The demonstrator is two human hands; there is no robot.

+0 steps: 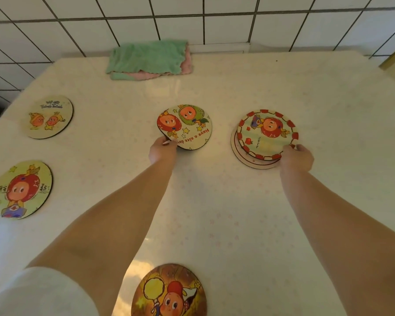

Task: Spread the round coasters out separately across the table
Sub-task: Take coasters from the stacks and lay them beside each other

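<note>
My left hand point(161, 150) pinches the near edge of a round coaster with two cartoon faces and stars point(187, 125), tilted slightly at the table's middle. My right hand point(297, 156) grips the near right rim of the red-bordered top coaster point(266, 133) of a small stack point(249, 161) just to the right. Three more coasters lie apart: one at far left point(49, 116), one at near left point(23, 189), one at the near edge point(169, 291).
A folded green and pink cloth point(149, 59) lies at the table's back edge against the tiled wall point(226, 23). The pale patterned tablecloth point(260, 224) covers the table; its left edge drops off near the far-left coaster.
</note>
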